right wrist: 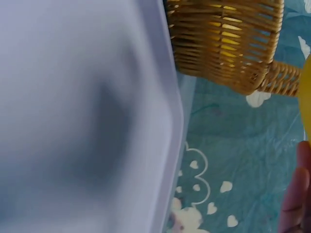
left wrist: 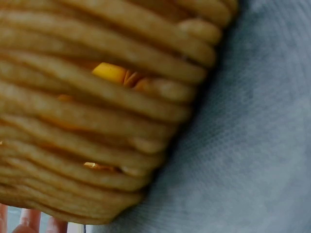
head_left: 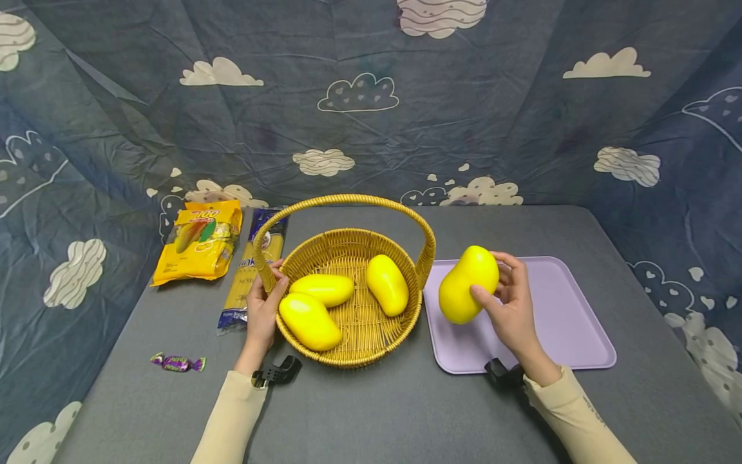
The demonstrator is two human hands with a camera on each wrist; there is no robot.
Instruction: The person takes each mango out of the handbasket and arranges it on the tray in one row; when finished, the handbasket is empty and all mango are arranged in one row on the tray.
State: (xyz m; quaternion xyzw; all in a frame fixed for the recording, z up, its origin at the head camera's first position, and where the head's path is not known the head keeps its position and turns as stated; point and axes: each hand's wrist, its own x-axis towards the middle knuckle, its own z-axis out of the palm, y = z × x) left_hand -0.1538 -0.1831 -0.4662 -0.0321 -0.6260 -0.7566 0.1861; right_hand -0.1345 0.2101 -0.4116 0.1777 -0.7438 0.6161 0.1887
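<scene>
A wicker basket (head_left: 359, 348) with a tall arched handle stands at mid-table, holding a mango (head_left: 387, 285) on its right side and two more mangoes at its left. My left hand (head_left: 265, 307) grips the basket's left rim by the foot of the handle; in the left wrist view the woven wall (left wrist: 97, 116) fills most of the picture and only fingertips show. Above the left part of a lilac tray (head_left: 568, 309), my right hand (head_left: 513, 306) holds another yellow mango (head_left: 468, 285) between thumb and fingers. Just an edge of that mango (right wrist: 305, 102) enters the right wrist view.
Left of the basket lie a blue-and-yellow pasta packet (head_left: 240, 290) and a yellow bag with a mango picture (head_left: 199, 241). A purple wrapped candy (head_left: 178, 363) is nearer the front left. Cloud-printed cloth (head_left: 359, 142) hangs behind and beside the grey table (head_left: 371, 419).
</scene>
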